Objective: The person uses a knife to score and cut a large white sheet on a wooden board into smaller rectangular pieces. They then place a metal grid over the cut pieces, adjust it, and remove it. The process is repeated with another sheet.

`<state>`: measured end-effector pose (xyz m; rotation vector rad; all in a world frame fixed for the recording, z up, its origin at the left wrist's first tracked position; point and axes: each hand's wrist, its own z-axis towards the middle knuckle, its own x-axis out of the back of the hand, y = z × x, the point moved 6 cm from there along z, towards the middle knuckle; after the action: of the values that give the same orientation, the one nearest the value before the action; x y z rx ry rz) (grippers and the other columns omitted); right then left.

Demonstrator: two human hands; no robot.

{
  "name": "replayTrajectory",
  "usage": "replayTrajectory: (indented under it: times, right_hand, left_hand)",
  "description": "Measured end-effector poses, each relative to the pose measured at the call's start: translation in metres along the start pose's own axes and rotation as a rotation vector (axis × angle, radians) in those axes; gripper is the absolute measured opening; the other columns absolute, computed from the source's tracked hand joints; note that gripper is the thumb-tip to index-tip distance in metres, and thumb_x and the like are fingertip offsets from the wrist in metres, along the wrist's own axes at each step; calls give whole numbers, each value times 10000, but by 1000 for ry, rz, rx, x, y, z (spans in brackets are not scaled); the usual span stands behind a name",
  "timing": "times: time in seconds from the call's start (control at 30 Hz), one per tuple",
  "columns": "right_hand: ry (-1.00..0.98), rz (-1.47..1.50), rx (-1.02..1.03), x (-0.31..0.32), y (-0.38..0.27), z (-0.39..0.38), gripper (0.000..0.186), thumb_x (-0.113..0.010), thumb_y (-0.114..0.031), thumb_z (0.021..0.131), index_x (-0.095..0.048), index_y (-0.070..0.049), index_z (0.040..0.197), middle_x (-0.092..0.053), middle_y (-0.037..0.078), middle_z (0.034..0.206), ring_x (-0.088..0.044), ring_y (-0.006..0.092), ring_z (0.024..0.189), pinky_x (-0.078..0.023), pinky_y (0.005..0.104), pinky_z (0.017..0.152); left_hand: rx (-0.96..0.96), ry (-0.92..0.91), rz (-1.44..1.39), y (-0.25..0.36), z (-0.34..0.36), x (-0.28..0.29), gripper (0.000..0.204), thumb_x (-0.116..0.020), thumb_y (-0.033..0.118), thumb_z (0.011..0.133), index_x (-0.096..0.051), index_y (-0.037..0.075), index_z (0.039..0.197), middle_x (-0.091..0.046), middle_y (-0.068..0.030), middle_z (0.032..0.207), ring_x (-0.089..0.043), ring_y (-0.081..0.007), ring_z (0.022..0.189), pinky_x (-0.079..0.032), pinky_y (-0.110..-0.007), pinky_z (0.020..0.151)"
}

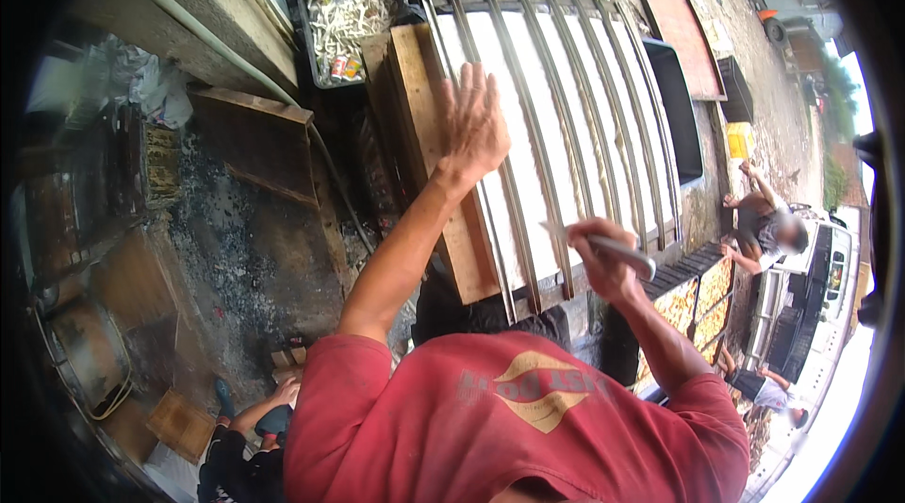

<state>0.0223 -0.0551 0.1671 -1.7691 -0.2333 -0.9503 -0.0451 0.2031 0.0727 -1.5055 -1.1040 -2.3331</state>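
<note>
I see a dark bin (310, 46) in the upper left. My left grip (478, 133) is open over the white slab (552, 116) with metal bars (567, 281), upper middle. My right grip (608, 263), just right of the middle, is closed around a knife (633, 260) that points left.
</note>
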Motion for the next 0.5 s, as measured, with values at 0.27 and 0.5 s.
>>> replayTrajectory:
  times: [0.27, 0.5]
  right_hand:
    - [475, 41, 434, -27, -18, 343, 85, -747, -89, 904, -779, -51, 974, -767, 143, 855, -766, 228, 823, -579, 352, 757]
    - [308, -4, 228, -35, 32, 309, 142, -711, -153, 954, -757, -46, 1035, -761, 79, 856, -729, 162, 795, -579, 322, 747]
  left_hand:
    - [-160, -229, 132, 27, 7, -13, 657, -393, 422, 1103, -319, 39, 1632, -314, -141, 1705, -169, -315, 1616, -163, -598, 1287]
    - [-115, -239, 118, 24, 10, -14, 686, -455, 495, 1075, -395, 58, 1601, -351, -128, 1691, -224, -304, 1604, -159, -609, 1286]
